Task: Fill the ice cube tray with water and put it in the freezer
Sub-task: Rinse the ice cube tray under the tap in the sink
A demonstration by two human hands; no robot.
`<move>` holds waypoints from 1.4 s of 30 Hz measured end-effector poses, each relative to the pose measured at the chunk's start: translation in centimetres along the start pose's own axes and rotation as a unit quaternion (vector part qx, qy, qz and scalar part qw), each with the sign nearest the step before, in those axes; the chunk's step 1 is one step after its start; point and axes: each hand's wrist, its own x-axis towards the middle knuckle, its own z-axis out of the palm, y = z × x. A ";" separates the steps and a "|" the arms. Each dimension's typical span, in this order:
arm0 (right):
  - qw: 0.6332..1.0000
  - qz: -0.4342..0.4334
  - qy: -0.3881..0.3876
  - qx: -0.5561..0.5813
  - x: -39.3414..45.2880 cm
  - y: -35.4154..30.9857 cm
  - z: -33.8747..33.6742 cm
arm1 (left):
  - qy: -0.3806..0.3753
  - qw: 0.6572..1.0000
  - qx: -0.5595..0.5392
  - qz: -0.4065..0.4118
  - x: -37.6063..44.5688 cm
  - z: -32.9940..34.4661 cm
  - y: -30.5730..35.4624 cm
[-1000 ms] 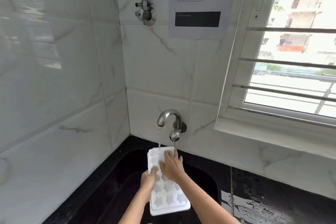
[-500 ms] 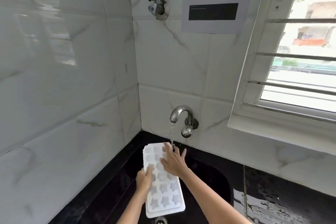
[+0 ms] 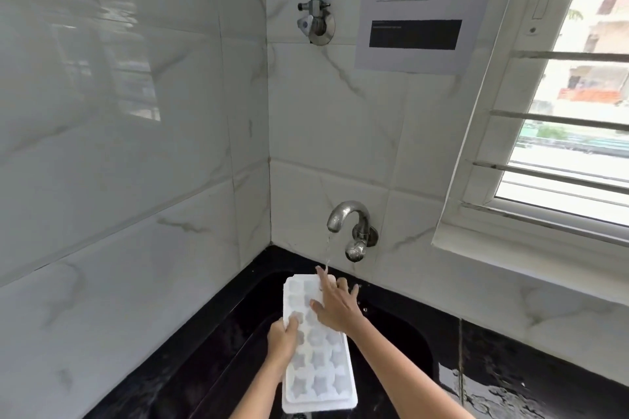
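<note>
left hand [image 3: 284, 338] fingers grip ice cube tray [image 3: 318, 364] edge; right hand [image 3: 335, 308] fingers spread flat on it under tap [image 3: 350, 219]

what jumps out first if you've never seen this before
The white ice tray held over the black sink at bottom centre: the left hand grips its left edge, and the right hand lies flat on top. A thin stream runs from the tap on the wall above onto the tray's far end. A barred window glares at right.
</note>
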 end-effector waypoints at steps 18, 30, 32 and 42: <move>0.997 0.073 -0.001 0.022 -2.2 -2.1 -1.6 | 0.061 0.998 -0.010 0.020 -0.2 0.1 2.7; 0.992 0.052 -0.022 -0.114 -2.0 -1.0 -3.7 | 0.042 0.999 -0.028 0.016 -0.5 1.4 3.6; 0.992 0.050 -0.035 -0.111 -2.0 -1.5 -3.9 | 0.049 0.998 -0.040 0.013 -0.5 1.7 3.5; 0.994 0.032 -0.074 -0.074 -2.1 -0.6 -3.7 | 0.082 0.995 -0.047 0.012 0.1 1.6 4.6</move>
